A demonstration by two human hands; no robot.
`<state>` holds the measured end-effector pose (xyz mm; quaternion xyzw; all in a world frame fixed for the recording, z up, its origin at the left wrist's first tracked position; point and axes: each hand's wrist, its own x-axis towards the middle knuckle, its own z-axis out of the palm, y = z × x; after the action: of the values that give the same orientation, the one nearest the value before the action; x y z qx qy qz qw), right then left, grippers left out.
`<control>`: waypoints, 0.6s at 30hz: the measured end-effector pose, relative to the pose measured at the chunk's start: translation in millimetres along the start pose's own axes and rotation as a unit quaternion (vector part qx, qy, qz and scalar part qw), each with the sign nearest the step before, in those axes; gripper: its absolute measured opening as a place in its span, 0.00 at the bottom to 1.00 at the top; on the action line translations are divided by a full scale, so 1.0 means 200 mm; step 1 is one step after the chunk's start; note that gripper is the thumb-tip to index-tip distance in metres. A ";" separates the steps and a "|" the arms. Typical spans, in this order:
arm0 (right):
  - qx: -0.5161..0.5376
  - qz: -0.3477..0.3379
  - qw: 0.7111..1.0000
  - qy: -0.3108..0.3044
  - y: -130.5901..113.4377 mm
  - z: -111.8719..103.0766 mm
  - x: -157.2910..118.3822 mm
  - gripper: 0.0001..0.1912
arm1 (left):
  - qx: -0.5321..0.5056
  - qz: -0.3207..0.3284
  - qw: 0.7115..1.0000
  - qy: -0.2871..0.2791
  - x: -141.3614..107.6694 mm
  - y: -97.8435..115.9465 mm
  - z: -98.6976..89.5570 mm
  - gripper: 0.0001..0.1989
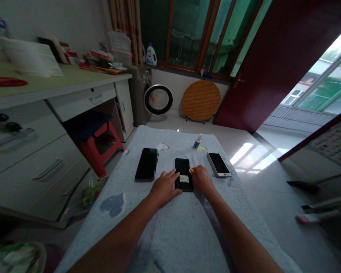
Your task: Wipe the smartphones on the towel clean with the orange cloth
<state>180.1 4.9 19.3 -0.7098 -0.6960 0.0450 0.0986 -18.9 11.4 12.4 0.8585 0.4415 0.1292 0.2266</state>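
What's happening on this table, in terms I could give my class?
A person's left hand rests at the left edge of a black smartphone lying on a patterned cloth. The right hand, at the opposite edge, holds a small yellowish piece, too small to identify. A larger dark phone lies left, a white-framed phone right, and a small bottle stands beyond.

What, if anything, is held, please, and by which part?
The left hand touches the middle phone along its left edge; the right hand apparently pinches a small yellowish piece, grip point hidden.
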 end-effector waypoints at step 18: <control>0.081 -0.036 0.995 -0.039 -0.05 -0.10 -0.43 0.13 | 0.017 0.009 1.000 0.001 0.01 0.00 -0.01 0.33</control>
<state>171.7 -81.9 35.3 -0.6717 -0.7185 0.1249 0.1301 -18.3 12.3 14.0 0.8659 0.4361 0.1252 0.2105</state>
